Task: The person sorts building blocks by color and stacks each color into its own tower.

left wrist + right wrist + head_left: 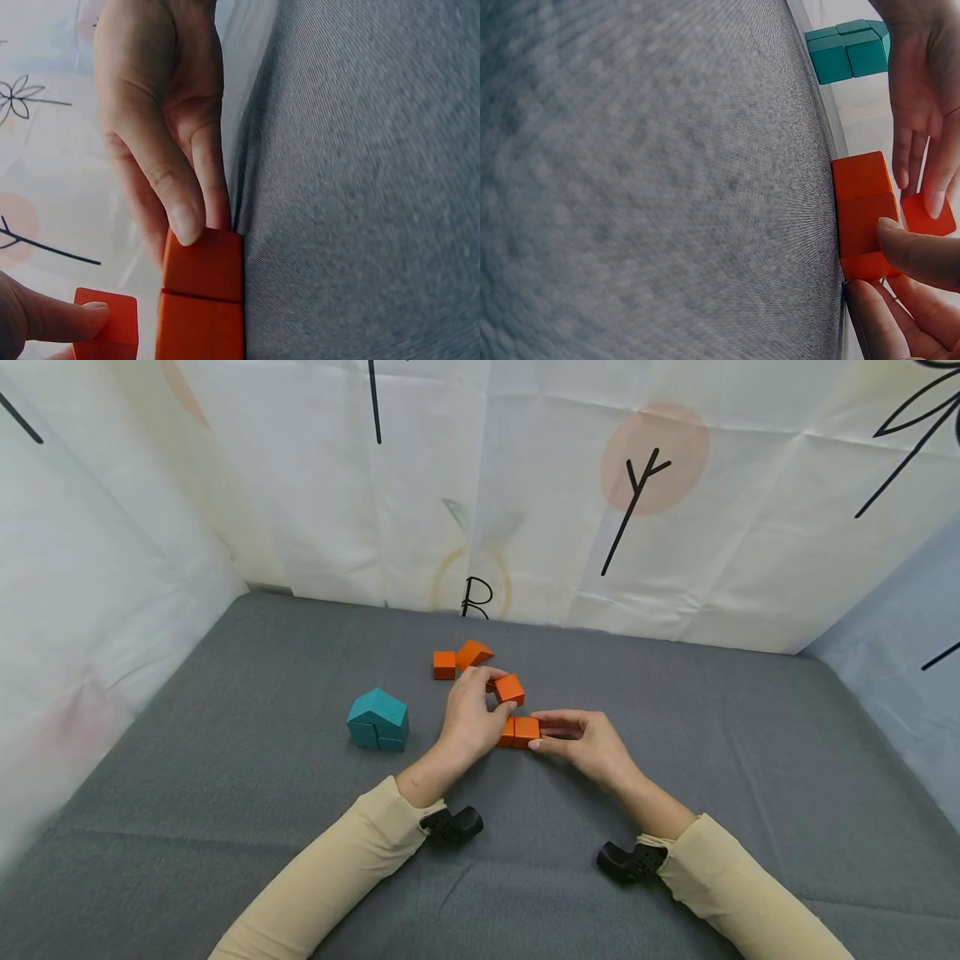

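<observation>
Between thumb and fingers, my left hand pinches an orange cube, held just above the table. Two more orange cubes stand side by side below it; the left one is partly hidden by the left hand in the head view. My right hand grips the right cube of this pair, its thumb on the near face and fingers at the side and behind. In the left wrist view the held cube is apart from the pair.
Behind the left hand, an orange cube lies beside an orange peaked block. To the left stands a house-shaped stack of teal blocks. Grey fabric covers the table, and a patterned white cloth hangs at the back.
</observation>
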The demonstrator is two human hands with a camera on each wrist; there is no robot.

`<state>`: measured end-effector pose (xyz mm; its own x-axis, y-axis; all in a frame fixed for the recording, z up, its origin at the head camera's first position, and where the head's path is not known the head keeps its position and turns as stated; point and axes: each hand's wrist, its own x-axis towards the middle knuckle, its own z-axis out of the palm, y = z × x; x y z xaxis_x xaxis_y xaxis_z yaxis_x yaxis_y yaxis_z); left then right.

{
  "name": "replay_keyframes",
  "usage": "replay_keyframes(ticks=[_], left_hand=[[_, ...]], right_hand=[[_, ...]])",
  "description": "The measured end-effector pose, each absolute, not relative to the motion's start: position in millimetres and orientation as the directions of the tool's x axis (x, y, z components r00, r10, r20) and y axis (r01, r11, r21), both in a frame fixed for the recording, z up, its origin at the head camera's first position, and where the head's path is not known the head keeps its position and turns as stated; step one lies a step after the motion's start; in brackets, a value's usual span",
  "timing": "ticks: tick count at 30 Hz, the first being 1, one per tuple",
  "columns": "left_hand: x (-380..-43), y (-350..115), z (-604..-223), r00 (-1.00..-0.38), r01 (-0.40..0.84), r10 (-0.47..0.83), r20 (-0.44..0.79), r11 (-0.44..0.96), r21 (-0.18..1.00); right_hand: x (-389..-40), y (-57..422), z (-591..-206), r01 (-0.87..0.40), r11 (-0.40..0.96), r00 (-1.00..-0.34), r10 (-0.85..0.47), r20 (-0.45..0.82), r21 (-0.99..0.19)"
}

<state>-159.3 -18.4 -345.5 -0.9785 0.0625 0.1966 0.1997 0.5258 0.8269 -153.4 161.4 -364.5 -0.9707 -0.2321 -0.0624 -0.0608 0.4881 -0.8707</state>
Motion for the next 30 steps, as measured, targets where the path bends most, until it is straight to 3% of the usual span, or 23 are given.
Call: replay_keyframes(ticks=[9,19,30], left_hand=[[-153.6,-18.0,-339.5,-0.959,0.282,0.183,0.217,0.531,0.799],[-152.5,-18.5,-338.5,-0.941,0.298,0.308,0.141,0.551,0.779],[-154.0,-18.4,-340.9,-0.932,0.298,0.344,0.113,0.554,0.777]], right_hand=[[-154.4,162.4,-364.1,-0.069,0.467,-0.97,-0.238,-0.05,-0.882],[-154.5,162.2,-365.0,-0.091,0.45,-0.967,-0.252,-0.028,-0.888],[-156.0,162.7,-365.6,-0.11,0.447,-0.963,-0.269,-0.016,-0.888]])
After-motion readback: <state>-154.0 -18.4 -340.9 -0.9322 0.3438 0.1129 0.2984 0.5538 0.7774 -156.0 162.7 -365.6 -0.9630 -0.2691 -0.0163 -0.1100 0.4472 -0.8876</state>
